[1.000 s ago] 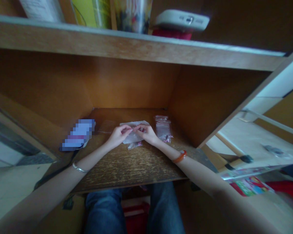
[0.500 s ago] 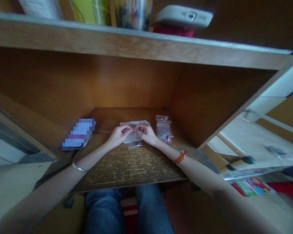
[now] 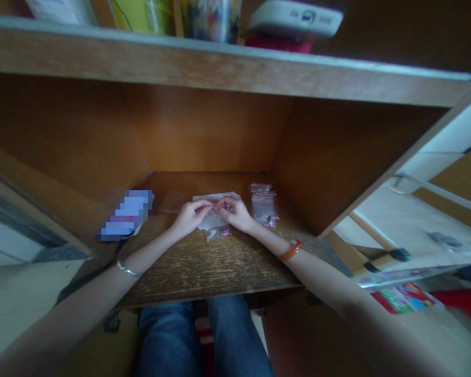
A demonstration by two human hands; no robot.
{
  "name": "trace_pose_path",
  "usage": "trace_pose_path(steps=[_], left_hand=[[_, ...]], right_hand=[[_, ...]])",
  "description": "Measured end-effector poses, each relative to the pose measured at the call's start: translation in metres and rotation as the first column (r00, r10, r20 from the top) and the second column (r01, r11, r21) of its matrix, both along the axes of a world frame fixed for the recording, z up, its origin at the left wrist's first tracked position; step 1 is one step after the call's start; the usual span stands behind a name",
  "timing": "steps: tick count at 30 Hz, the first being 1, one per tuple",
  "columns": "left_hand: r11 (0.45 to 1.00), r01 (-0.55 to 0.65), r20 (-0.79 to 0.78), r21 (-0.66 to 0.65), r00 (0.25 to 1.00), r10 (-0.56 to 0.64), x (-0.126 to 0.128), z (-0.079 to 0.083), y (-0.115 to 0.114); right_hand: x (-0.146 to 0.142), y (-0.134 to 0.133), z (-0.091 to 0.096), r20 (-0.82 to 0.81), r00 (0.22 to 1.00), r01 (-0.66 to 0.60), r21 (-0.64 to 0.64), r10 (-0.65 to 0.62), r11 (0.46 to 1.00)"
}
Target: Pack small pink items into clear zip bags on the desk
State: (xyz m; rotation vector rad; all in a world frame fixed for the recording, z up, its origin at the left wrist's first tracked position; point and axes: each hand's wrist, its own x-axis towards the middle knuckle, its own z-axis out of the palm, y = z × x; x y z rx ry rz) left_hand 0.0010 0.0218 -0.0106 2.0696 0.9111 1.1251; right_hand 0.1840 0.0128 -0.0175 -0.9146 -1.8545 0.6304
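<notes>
My left hand (image 3: 192, 215) and my right hand (image 3: 235, 212) meet over a whitish sheet or bag (image 3: 208, 222) on the worn wooden desk (image 3: 204, 267). Both are closed in a pinch, fingertips almost touching. Whatever lies between the fingertips is too small to make out. Just below them lies a small clear plastic bag (image 3: 216, 233) with pink bits in it. To the right of my right hand is a stack of clear zip bags (image 3: 262, 205), with small pink and white pieces at their lower ends. Left of my left hand lies a flat clear bag (image 3: 172, 200).
A phone (image 3: 126, 213) with a blurred-out screen leans at the left, a dark cable (image 3: 102, 269) running from it. Above the desk a shelf (image 3: 220, 65) juts out, carrying a white device (image 3: 294, 20) and cans. Wooden side walls enclose the desk space.
My hands stay pinched together over the sheet, with only slight finger movement. The small bag below them shows slightly more now. My view has tilted a little, and my legs have shifted.
</notes>
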Motion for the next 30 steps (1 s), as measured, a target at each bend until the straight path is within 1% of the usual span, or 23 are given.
trace_pose_path(steps=[4, 11, 14, 21, 26, 30], left_hand=[[1.000, 0.009, 0.020, 0.029, 1.000, -0.009, 0.002, 0.000, -0.002], [0.997, 0.034, -0.023, 0.064, 0.999, -0.032, 0.003, -0.005, 0.000], [0.996, 0.050, -0.009, 0.077, 0.999, -0.049, 0.003, -0.008, 0.000], [0.994, 0.075, -0.044, 0.074, 0.996, -0.072, 0.004, -0.011, -0.001], [0.997, 0.033, -0.098, 0.073, 0.995, -0.026, 0.003, -0.010, -0.002], [0.995, 0.016, -0.118, 0.099, 0.993, -0.004, 0.002, -0.009, -0.003]], right_hand=[[0.000, -0.002, 0.003, -0.008, 0.999, -0.052, -0.001, 0.052, 0.999], [0.002, -0.002, 0.002, 0.067, 0.997, -0.043, 0.052, 0.040, 0.998], [0.003, -0.003, 0.002, 0.085, 0.995, -0.066, 0.052, 0.061, 0.996], [0.002, -0.007, 0.005, 0.102, 0.992, -0.080, 0.041, 0.076, 0.996], [0.002, -0.009, 0.005, 0.099, 0.991, -0.087, 0.014, 0.085, 0.996], [0.001, -0.011, 0.007, 0.095, 0.991, -0.096, 0.016, 0.094, 0.995]])
